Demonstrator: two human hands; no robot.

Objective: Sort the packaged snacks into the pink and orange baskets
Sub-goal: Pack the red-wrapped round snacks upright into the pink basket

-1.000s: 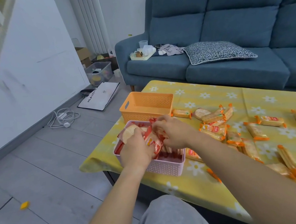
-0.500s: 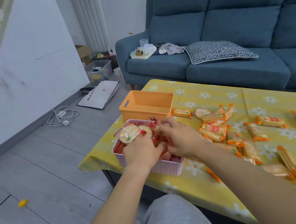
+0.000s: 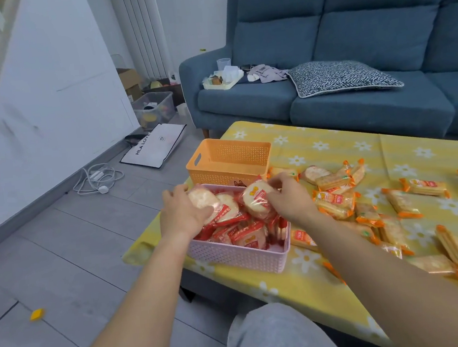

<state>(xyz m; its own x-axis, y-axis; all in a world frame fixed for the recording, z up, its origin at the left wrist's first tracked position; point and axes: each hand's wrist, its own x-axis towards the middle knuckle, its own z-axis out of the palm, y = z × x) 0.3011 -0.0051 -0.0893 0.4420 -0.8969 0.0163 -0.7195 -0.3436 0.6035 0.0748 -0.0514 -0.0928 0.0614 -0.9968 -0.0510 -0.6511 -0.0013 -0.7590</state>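
Over the pink basket (image 3: 239, 257), left hand (image 3: 183, 216) gripping a round red-wrapped snack (image 3: 202, 200), right hand (image 3: 290, 199) pinching a second round snack (image 3: 256, 198), orange basket (image 3: 229, 159) sitting just behind

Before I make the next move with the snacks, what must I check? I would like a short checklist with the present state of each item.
1. Left hand grips a round packet: ok.
2. Right hand pinches a second round packet: ok.
3. Both packets are over the pink basket: ok.
4. Room left in the pink basket: cannot tell, packets reach its rim.
5. Orange basket stands upright behind it: ok.
6. Orange packets sorted: not ok, many lie on the table.
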